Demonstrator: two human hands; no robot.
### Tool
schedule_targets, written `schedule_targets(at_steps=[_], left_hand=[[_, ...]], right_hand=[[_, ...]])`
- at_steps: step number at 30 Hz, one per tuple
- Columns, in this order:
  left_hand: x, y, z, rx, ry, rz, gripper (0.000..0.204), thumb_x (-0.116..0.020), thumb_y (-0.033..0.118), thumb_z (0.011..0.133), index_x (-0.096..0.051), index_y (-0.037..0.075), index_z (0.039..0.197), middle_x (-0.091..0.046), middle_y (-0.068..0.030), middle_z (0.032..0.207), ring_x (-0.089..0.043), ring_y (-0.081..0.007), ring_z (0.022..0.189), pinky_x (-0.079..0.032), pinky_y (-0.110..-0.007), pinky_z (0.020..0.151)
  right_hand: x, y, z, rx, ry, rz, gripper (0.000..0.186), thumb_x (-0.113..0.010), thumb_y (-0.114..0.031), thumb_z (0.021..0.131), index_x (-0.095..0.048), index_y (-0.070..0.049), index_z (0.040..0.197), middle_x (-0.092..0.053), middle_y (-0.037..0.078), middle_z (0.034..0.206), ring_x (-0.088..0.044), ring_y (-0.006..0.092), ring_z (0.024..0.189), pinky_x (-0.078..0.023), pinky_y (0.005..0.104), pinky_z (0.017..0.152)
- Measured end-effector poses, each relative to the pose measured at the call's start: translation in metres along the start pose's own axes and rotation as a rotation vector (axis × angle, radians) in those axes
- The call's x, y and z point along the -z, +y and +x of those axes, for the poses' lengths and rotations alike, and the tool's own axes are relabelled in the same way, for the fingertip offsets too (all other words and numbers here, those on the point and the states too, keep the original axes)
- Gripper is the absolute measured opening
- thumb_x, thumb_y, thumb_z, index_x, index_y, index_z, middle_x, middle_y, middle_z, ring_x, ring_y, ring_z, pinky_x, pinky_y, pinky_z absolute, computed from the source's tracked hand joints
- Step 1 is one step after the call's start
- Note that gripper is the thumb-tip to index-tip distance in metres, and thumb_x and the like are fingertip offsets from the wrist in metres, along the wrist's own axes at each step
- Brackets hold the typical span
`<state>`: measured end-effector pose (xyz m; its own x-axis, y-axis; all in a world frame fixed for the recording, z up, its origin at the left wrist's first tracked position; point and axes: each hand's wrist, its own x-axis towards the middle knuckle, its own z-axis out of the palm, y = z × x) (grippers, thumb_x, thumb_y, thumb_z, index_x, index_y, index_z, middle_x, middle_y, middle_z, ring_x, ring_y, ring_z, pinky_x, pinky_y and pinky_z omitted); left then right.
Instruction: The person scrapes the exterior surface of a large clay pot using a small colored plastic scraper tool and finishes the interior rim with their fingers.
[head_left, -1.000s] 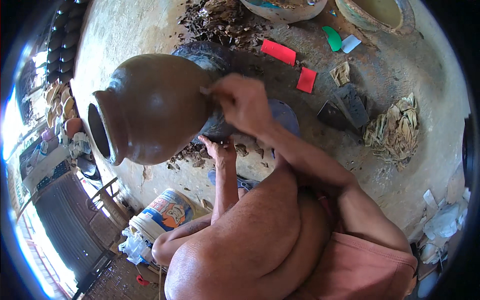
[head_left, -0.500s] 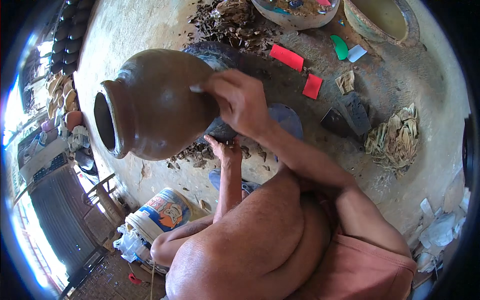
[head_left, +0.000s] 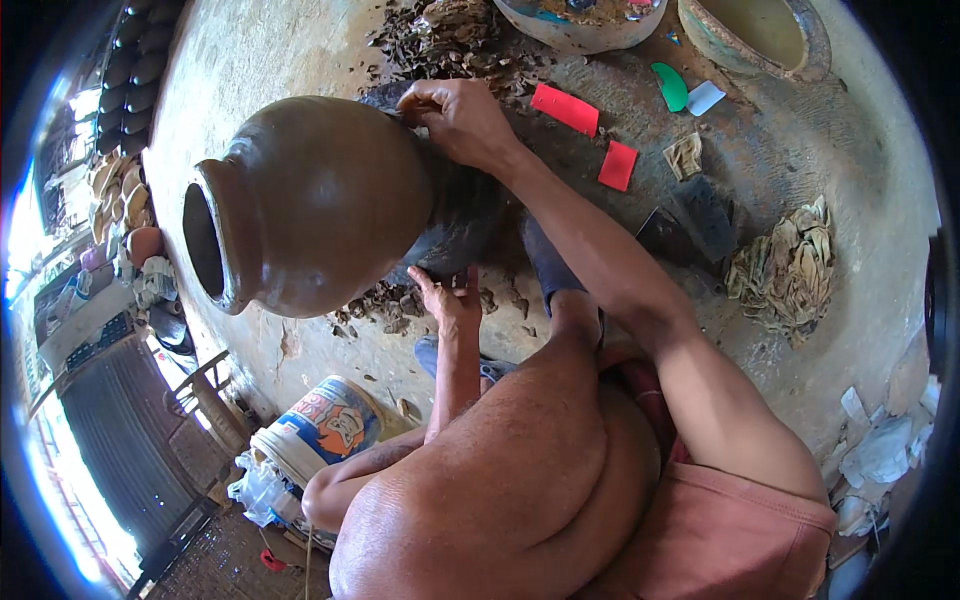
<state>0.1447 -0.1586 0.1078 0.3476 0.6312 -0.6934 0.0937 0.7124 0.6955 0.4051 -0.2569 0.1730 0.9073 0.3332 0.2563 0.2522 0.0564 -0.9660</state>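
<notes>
A large, glossy brown clay pot with a thick rim faces its dark mouth to the left. Its lower end rests against a dark, rounded base. Beyond the pot, my right hand is closed, its bent fingers at the base's far edge; whatever lies between the fingertips is hidden. On the near side my left hand reaches up to the base, thumb and fingers apart, fingertips dark and touching its underside. Part of the base is covered by the pot and my right wrist.
Red pieces, a green piece, dark blocks and a crumpled cloth lie on the floor to the right. Two basins stand far right, one holding murky water. Clay scraps lie beyond; a bucket stands near left.
My right hand has moved off the pot's wall, away from me, to the base's far edge. The small grey tip at its fingers no longer shows. My left hand has stayed about where it was.
</notes>
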Motion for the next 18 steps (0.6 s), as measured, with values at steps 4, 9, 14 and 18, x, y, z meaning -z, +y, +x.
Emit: schedule_targets(at_steps=[4, 9, 14, 18], left_hand=[[-0.008, -0.014, -0.011, 0.073, -0.021, -0.121, 0.072, -0.051, 0.066, 0.101, -0.042, 0.017, 0.152, -0.053, -0.0109, 0.144, -0.057, -0.0301, 0.124, -0.053, -0.050, 0.101], [-0.026, -0.042, -0.019, 0.224, -0.027, -0.230, 0.063, -0.052, 0.058, 0.104, -0.049, 0.009, 0.143, -0.060, -0.0110, 0.128, -0.058, -0.0245, 0.117, -0.052, -0.043, 0.099], [-0.020, -0.037, -0.024, -0.132, -0.575, 0.415, 0.049, -0.051, 0.042, 0.107, -0.048, 0.008, 0.142, -0.059, -0.0108, 0.130, -0.055, -0.0267, 0.124, -0.047, -0.042, 0.107], [-0.046, -0.005, -0.043, 0.253, -0.067, -0.022, 0.066, -0.052, 0.059, 0.102, -0.046, 0.011, 0.146, -0.058, -0.0123, 0.133, -0.053, -0.0322, 0.127, -0.049, -0.049, 0.103]], right_hand=[[-0.005, -0.010, -0.035, 0.099, 0.124, -0.096, 0.014, -0.067, -0.004, 0.088, -0.074, -0.003, 0.100, -0.074, 0.015, 0.090, -0.074, 0.0336, 0.086, -0.058, 0.0400, 0.075], [-0.016, -0.027, -0.098, 0.078, 0.253, -0.035, 0.020, -0.069, 0.007, 0.083, -0.075, -0.005, 0.098, -0.070, 0.012, 0.086, -0.073, 0.0329, 0.081, -0.056, 0.0400, 0.068], [-0.026, -0.036, -0.124, 0.086, 0.151, 0.041, 0.021, -0.071, 0.008, 0.080, -0.076, -0.006, 0.095, -0.071, 0.013, 0.090, -0.073, 0.0319, 0.080, -0.058, 0.0381, 0.069], [0.003, -0.014, -0.094, 0.070, 0.198, -0.075, 0.019, -0.069, 0.005, 0.082, -0.076, -0.006, 0.096, -0.073, 0.012, 0.088, -0.074, 0.0301, 0.080, -0.059, 0.0383, 0.072]])
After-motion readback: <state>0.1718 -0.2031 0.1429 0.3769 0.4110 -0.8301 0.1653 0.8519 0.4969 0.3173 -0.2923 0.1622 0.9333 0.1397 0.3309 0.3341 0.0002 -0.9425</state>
